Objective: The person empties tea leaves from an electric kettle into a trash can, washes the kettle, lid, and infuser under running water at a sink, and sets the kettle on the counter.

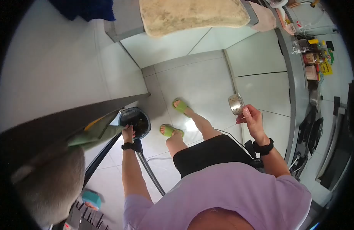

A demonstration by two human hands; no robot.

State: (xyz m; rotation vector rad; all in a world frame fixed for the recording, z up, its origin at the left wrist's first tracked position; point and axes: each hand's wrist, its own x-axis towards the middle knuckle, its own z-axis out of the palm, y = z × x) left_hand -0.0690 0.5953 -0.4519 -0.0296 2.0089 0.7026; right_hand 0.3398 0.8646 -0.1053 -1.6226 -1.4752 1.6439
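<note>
My right hand [253, 119] is closed on a small round metal strainer [235, 104] with dark specks or holes in its side, held up in front of the white cabinet doors. My left hand [129, 133] reaches down to a round trash bin [148, 132] on the floor. Its fingers curl over the bin's near edge, and part of the grip is hidden. Inside the bin is a dark liner with some waste. A pale green cloth [96, 132] hangs right beside my left hand and the bin.
White cabinets [261, 90] and a grey counter [290, 80] with bottles and packets run along the right. A beige mat [192, 15] lies on the surface ahead. My feet in green slippers [171, 130] stand on the tiles. A grey tube [151, 172] rises beside my left arm.
</note>
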